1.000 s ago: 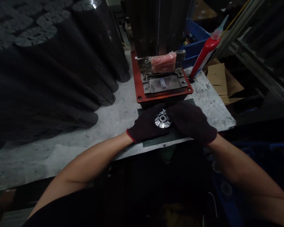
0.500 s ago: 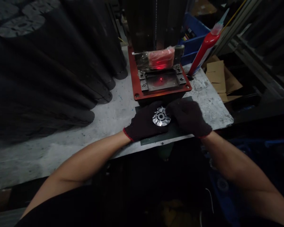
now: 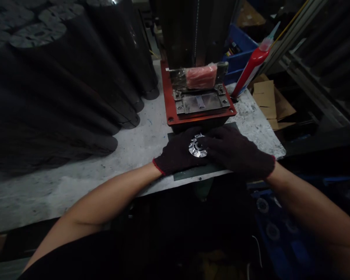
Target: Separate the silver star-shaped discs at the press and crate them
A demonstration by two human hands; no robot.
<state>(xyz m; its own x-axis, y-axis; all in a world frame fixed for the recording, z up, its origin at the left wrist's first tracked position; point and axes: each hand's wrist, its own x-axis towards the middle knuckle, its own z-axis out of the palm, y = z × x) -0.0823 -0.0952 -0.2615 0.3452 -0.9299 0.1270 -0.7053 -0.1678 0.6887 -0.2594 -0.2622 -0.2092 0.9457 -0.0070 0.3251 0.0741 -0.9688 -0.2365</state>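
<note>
A shiny round metal disc with toothed, slotted edges (image 3: 194,151) lies between my two hands, low over a dark green mat (image 3: 186,174). My left hand (image 3: 177,151), in a dark knitted glove with a red cuff, is closed around its left side. From the right, my right hand (image 3: 236,149), gloved alike, reaches its fingers over the disc's centre and right part, touching it. The fingertips of both hands are partly lost in the dark. Just beyond stands a red-based machine (image 3: 170,105) with a metal fixture plate (image 3: 189,104) bearing a pale patch.
Tall stacks of slotted discs in dark columns (image 3: 105,77) fill the left. A red bottle with a nozzle (image 3: 251,66) stands right of the machine, near a blue bin (image 3: 242,50) and an open cardboard box (image 3: 264,99). Below right, a blue tray (image 3: 268,249) holds round parts.
My right hand has spread its fingers further across the disc, hiding its centre and right side. The red light on the fixture plate is gone; a pale patch shows there.
</note>
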